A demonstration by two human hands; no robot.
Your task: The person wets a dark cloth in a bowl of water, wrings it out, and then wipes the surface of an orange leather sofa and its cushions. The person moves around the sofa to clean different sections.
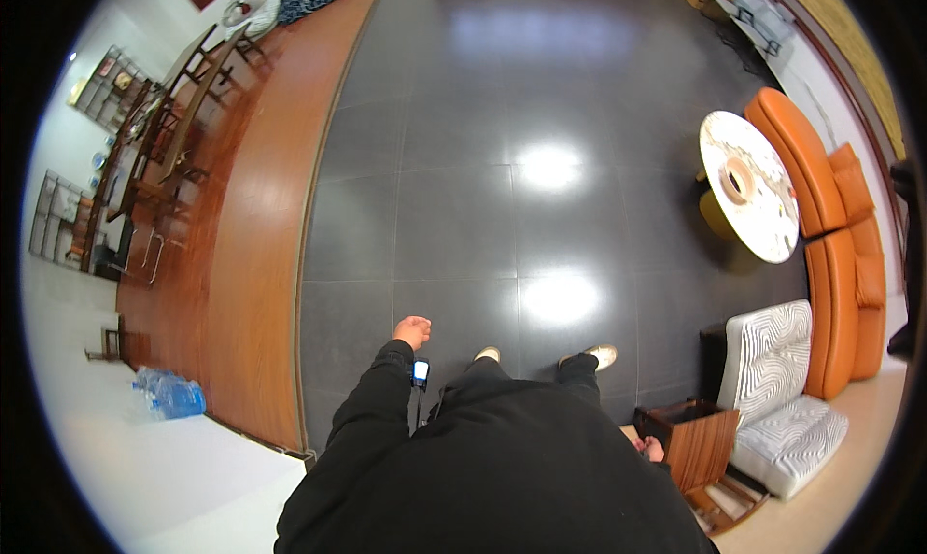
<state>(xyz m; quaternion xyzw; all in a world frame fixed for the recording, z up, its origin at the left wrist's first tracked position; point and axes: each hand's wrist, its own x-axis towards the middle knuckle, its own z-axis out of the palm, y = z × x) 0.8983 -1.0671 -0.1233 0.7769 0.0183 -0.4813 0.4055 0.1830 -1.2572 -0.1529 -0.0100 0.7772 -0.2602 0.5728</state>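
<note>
Currently: Hands Near the Wooden Box

Left hand (pixel 412 331) hangs empty over the dark tile floor (pixel 541 90), fingers curled together. Right hand (pixel 654 449) rests at the wooden box (pixel 697 443), just beside the white cushioned chair (pixel 782 380); finger position cannot be determined. Box is brown, open-topped, with flat panels. It likely handles as rigid and moderately heavy; grip the upper rim.

A small device with a lit blue-white screen (pixel 421 371) hangs at the person's waist, just below the left sleeve cuff; it is a small upright rectangle in a dark casing. Its contents are too small to make out. No packages, labels or signs can be made out elsewhere.
</note>
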